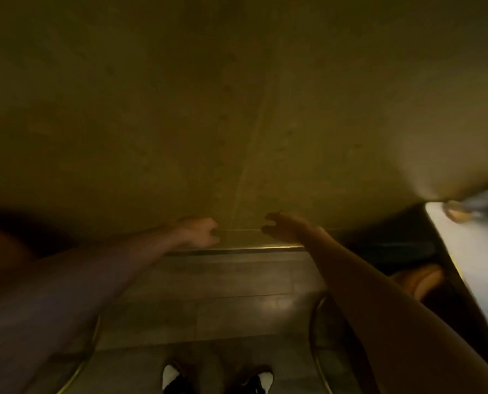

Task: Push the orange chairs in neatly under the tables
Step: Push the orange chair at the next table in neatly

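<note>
The view is dark and blurred. My left hand [201, 231] reaches forward at centre with its fingers curled in, and nothing shows inside it. My right hand [284, 227] is stretched out beside it, with thumb and fingers curved, apart and empty. Both hands hover in front of a large olive-yellow surface [237, 109], just above a brass-coloured strip [265, 248] at its lower edge. An orange rounded shape [420, 280], seemingly a chair seat, sits low on the right, partly under a white table [470, 251]. Neither hand touches it.
Dark floor tiles [223, 308] run from the strip back to my black-and-white shoes [261, 379]. Curved metal-edged shapes stand low on the left [90, 356] and right [315, 336]. A blurred object [459, 213] lies on the white table's far end.
</note>
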